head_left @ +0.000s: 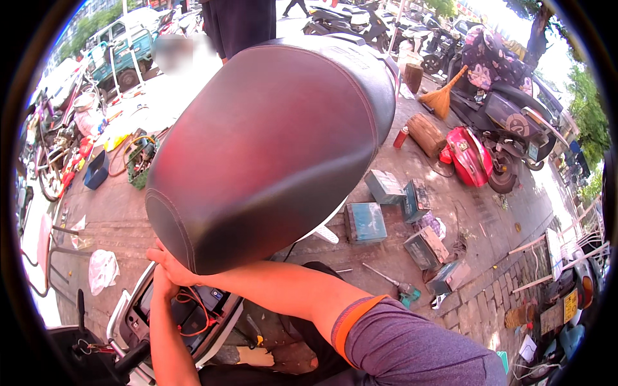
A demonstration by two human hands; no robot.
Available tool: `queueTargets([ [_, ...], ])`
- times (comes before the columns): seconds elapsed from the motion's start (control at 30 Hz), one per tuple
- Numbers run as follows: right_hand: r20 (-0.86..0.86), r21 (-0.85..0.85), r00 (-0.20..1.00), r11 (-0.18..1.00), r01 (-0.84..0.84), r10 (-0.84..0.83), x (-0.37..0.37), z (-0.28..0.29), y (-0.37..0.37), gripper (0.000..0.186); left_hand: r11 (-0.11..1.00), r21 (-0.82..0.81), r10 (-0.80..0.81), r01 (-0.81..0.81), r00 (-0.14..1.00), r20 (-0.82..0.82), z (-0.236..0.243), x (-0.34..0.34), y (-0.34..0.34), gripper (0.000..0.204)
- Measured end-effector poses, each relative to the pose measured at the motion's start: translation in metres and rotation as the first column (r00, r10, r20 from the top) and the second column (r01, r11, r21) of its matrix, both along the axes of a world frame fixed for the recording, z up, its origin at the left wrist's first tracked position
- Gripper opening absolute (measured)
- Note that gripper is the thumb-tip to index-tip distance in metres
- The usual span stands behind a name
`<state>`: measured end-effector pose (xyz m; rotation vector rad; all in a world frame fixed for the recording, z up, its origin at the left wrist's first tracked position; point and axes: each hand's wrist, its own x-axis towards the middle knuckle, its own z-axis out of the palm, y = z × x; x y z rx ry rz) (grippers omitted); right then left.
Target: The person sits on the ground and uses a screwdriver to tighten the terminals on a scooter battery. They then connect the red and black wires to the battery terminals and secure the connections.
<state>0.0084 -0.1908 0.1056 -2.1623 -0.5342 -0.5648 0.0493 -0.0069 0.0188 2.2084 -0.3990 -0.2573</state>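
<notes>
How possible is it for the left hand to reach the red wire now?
Probably yes: the left hand is close by, and the visible loop of the red wire lies uncovered.

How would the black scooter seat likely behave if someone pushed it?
The seat probably yields slightly, since its stitched cover looks padded. Its smooth, shiny surface could feel slippery. With the wired compartment exposed, it seems raised and might swing.
</notes>
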Motion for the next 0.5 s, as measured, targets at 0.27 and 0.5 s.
queueTargets([
  [0.27, 0.009, 0.002, 1.000, 1.000, 0.026, -0.026, -0.001, -0.010, -0.006, 0.018, 0.987, -0.161, 0.015, -0.029, 0.996, -0.083, -0.009, 0.011, -0.008, 0.039],
  [0.5, -0.029, -0.023, 0.997, 0.998, 0.066, -0.066, 0.001, -0.016, -0.014, 0.021, 0.990, 0.093, 0.108, -0.109, 0.994, 0.017, -0.035, 0.020, -0.019, 0.048],
])
